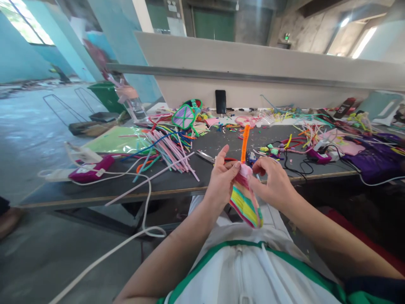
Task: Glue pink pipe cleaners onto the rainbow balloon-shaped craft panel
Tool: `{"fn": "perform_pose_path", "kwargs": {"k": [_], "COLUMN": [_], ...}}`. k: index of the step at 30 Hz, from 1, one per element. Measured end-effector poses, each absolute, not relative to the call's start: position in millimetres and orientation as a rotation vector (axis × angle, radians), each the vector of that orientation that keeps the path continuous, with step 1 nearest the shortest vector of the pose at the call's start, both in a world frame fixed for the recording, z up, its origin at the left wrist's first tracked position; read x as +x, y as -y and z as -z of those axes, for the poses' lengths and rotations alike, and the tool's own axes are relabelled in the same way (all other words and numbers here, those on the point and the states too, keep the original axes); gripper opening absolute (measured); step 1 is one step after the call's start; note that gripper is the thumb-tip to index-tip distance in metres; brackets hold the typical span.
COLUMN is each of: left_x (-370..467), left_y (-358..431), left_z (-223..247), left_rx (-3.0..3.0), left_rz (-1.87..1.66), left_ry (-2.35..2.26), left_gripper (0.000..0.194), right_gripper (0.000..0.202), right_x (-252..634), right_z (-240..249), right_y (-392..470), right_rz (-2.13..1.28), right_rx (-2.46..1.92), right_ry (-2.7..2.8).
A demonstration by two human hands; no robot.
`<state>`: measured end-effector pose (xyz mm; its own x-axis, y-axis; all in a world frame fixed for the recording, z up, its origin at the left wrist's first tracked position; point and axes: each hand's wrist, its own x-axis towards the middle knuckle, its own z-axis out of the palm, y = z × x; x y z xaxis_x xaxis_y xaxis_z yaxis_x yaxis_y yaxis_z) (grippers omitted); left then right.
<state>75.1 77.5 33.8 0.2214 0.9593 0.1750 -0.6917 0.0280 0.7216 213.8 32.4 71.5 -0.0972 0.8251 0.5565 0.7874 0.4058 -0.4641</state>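
Left hand (222,181) and right hand (274,180), held above the wearer's lap at the near edge of the worktop (126,190). The fingers of the left hand grip the pink upper part of a multicoloured fuzzy piece (246,202), its thumb and forefinger meeting there; the piece hangs down, striped yellow, turquoise and pink, and an orange fuzzy stem (244,143) stands up from its top. The fingers of the right hand are curled beside the same pink part; they appear to pinch its right side, though blur obscures the contact. On the worktop, to the left, lie scissors (205,156) and a bundle of pale fuzzy sticks (167,147). Farther back, a black phone (220,101) leans upright against the pale partition (253,90).
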Motion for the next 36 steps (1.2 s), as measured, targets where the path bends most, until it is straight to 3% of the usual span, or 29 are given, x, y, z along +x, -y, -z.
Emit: {"fn": "perform_pose_path", "kwargs": {"k": [21,29,36], "left_x": [77,75,76], "left_y": [-81,-85,-87], "left_z": [-18,-12,-8], "left_rx": [0.72,0.656,0.666], "left_rz": [-1.357,-1.399,-1.457], "left_ry": [-0.424,-0.484,-0.532], "left_gripper": [0.091,0.087,0.083], "right_gripper": [0.013,0.033,0.03], "right_x": [209,213,207], "right_z": [-61,-48,-41], "right_y": [-37,-32,-32], "right_rz": [-0.08,-0.26,-0.158], "right_rx": [-1.34,-1.318,-1.37], "right_ry": [1.848,1.85,1.847]}}
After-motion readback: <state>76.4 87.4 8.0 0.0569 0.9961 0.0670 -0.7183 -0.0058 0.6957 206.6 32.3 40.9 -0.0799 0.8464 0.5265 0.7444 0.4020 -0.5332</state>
